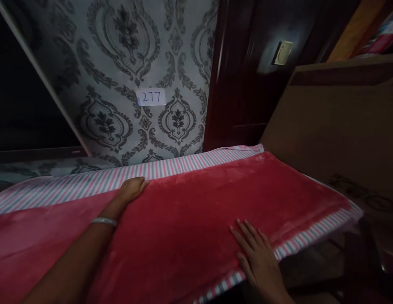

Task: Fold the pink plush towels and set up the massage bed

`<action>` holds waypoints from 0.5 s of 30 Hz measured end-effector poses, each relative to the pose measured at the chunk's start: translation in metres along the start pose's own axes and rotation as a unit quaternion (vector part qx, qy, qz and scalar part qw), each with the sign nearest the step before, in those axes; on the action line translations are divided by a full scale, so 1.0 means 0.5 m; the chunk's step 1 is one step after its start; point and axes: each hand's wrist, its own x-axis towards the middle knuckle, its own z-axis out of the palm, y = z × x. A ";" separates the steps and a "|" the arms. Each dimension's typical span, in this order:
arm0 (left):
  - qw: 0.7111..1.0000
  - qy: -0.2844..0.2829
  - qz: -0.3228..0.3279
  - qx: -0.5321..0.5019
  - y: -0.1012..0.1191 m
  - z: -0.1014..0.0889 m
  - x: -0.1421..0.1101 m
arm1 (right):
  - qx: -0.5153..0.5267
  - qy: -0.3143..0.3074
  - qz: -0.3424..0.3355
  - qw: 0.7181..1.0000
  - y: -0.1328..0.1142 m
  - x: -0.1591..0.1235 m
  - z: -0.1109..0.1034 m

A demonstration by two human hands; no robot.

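A red plush blanket [190, 219] lies spread over a long surface covered in a pink, grey and white striped cloth [171, 167]. The stripes show along both the far and near edges. At the blanket's far edge, my left hand [132, 188] is closed, with its fingers curled on the red fabric; its fingertips are partly hidden. A pale band [104, 221] circles the left wrist. My right hand [259, 257] rests flat near the close edge, fingers stretched out on the red pile and holding nothing. Faint creases and brushed patches mark the blanket.
Beyond the surface stands a patterned wall [146, 50] with a paper label [151, 97] reading 277. A dark screen [28, 93] is at left. A dark wooden door [237, 76] and a large cardboard box [339, 131] stand at right, the box close to the surface's end.
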 end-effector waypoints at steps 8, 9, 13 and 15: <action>0.996 -0.021 -0.067 0.054 -0.094 -0.021 -0.068 | 0.013 0.003 0.000 1.000 0.000 -0.001 0.001; 0.995 -0.017 -0.079 0.055 -0.097 -0.019 -0.068 | 0.012 0.002 0.000 1.000 -0.001 0.000 0.000; 0.997 -0.020 -0.075 0.021 -0.098 -0.026 -0.055 | 0.009 -0.003 0.009 1.000 -0.004 0.003 -0.003; 0.997 -0.037 -0.064 0.008 -0.113 -0.036 -0.057 | 0.010 -0.001 0.010 1.000 -0.003 0.004 -0.003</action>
